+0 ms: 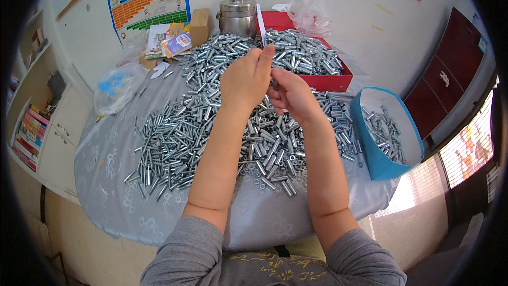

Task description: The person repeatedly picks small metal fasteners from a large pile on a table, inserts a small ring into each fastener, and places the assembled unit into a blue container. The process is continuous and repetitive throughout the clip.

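Observation:
My left hand [244, 80] and my right hand [294, 94] meet above the middle of a broad heap of metal fasteners. The left hand's back faces me, its thumb upright along the closed hand and its other fingers hidden. Fingers of the right hand curl in beside it, and a bit of a small metal fastener [273, 82] glints between the two. Below lie silvery bolts [166, 145] on the left, metal sleeves [275, 151] in the middle and loose washers [260, 181] along the front. More fasteners [225, 47] are piled just beyond my hands.
A red box [330, 82] full of fasteners stands behind, beside a lidded steel pot [237, 17]. At right is a blue fabric bin [380, 153] with bolts. A plastic bag [119, 89] and a cardboard box [200, 25] sit on the left of the cloth-covered table [114, 201].

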The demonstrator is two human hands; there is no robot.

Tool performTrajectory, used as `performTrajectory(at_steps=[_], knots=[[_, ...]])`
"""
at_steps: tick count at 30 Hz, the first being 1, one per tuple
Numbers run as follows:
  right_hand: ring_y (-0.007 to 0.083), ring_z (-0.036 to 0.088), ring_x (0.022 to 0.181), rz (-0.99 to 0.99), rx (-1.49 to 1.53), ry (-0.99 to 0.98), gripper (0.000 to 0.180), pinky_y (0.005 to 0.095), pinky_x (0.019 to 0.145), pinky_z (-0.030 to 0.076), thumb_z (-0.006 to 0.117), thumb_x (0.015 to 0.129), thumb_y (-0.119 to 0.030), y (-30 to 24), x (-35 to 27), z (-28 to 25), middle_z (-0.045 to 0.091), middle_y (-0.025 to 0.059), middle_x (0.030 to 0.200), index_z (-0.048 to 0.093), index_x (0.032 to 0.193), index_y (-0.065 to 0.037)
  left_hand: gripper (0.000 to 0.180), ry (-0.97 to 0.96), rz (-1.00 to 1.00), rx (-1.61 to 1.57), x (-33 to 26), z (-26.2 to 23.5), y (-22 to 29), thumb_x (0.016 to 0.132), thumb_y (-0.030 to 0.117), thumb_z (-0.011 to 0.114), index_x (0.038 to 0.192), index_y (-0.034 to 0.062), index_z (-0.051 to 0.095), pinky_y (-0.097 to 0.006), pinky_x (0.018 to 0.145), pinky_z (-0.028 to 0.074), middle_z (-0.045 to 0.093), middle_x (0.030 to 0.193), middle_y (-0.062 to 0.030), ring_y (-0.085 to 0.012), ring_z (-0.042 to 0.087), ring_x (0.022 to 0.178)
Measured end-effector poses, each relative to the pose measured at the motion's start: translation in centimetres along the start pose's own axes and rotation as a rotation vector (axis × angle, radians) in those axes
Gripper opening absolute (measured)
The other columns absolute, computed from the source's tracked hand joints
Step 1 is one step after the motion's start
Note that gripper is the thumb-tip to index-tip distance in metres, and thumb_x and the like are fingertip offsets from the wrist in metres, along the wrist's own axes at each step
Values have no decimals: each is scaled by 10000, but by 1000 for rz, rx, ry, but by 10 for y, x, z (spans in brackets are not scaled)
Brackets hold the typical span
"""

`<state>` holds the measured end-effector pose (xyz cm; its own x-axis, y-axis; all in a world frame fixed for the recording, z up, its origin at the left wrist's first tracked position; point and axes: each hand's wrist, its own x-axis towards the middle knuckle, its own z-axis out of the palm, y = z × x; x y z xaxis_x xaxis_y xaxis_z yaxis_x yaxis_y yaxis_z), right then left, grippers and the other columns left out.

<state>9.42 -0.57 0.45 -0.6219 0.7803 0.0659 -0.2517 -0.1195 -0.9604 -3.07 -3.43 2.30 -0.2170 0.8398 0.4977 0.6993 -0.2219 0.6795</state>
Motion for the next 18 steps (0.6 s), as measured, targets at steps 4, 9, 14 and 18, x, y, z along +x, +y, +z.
performTrajectory(at_steps=[4,9,14,18], knots=[[87,283,382,7,63,156,353,252,376,311,329,909,-273,5,9,2,387,-10,574,461,1104,-9,630,5,-8,51,3,8,-8,891,563,230,974,66,610,-396,746,434,641,879,-142,-335,590,872],[86,322,360,2,10,171,360,243,373,360,331,869,-230,13,12,-4,434,17,579,482,1094,6,624,-51,-65,96,7,11,-13,894,561,222,881,62,596,-418,722,428,631,830,-151,-349,583,834],[92,356,362,11,-28,219,344,234,363,359,354,846,-225,24,23,-10,471,26,597,524,1057,-13,624,-57,-73,83,6,10,-12,895,559,220,882,64,599,-427,719,426,625,823,-168,-366,576,835],[91,377,396,69,67,200,336,249,394,379,384,829,-208,24,21,-12,470,16,593,509,1078,-21,620,-63,-78,95,7,11,-14,895,558,226,880,58,593,-435,714,425,623,805,-177,-374,575,832]])
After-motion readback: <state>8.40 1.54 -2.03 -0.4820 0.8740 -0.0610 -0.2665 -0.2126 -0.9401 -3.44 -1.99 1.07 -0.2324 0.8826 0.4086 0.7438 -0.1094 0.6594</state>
